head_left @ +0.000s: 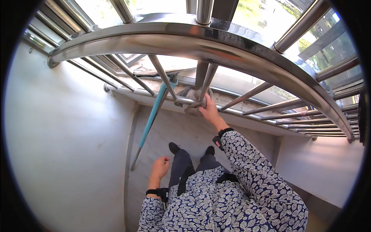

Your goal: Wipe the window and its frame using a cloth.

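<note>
My right hand reaches forward and presses a grey cloth against the lower horizontal bar of a steel railing. The cloth wraps around the bar where a vertical baluster meets it. My left hand hangs by my side, fingers loosely curled, holding nothing. Both wrists wear black bands. My sleeves are blue and white with a leaf pattern.
A teal-handled mop or broom stick leans against the railing to the left of the cloth, its end on the pale floor. A white wall rises on the left, another on the right. My dark shoes stand near the railing's base.
</note>
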`<action>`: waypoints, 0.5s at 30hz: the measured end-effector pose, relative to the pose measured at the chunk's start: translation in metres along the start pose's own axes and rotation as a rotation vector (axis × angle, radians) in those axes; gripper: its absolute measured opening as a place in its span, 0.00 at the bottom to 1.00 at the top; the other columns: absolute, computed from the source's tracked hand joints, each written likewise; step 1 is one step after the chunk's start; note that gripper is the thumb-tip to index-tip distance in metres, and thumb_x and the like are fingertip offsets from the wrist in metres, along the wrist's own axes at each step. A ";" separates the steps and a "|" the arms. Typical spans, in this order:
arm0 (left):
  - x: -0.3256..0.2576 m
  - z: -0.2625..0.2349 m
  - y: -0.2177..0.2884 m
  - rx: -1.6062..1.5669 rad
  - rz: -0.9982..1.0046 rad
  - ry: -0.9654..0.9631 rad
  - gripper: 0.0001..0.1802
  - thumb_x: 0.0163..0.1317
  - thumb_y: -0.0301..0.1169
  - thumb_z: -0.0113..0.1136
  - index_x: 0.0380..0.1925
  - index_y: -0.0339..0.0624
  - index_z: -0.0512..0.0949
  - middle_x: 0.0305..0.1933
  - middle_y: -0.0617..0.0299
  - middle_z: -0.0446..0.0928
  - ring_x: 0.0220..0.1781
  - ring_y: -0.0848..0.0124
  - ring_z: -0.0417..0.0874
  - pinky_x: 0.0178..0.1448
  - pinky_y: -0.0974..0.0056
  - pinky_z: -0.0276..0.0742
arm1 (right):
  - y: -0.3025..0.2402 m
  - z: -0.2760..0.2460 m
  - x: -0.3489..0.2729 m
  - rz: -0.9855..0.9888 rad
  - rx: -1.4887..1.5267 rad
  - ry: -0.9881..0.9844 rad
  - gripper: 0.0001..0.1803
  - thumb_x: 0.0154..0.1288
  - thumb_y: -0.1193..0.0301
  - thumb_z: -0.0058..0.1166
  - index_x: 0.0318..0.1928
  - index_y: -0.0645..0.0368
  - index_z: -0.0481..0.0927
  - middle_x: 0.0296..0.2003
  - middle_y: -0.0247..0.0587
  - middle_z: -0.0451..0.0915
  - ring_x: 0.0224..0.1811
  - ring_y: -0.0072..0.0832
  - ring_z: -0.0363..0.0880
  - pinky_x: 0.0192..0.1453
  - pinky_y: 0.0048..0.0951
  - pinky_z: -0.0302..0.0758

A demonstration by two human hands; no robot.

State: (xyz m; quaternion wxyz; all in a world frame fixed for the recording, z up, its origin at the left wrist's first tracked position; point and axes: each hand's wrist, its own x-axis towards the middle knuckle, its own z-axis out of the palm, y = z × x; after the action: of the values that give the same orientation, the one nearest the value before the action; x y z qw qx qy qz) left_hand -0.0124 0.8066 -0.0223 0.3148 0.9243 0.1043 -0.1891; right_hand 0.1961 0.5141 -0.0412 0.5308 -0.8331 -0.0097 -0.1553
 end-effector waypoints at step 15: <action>-0.019 0.034 -0.086 -0.225 -0.047 0.126 0.12 0.54 0.34 0.54 0.34 0.38 0.79 0.34 0.46 0.80 0.37 0.53 0.81 0.43 0.56 0.75 | -0.005 -0.038 -0.024 0.064 -0.684 -0.482 0.23 0.45 0.65 0.57 0.43 0.63 0.73 0.31 0.57 0.78 0.38 0.51 0.77 0.43 0.46 0.74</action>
State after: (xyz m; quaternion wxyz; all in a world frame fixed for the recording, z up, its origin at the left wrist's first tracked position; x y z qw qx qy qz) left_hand -0.0658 0.8508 -0.0857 0.4049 0.8904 0.1662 -0.1252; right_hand 0.1630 0.4862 -0.0288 0.2106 -0.9737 -0.0556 0.0664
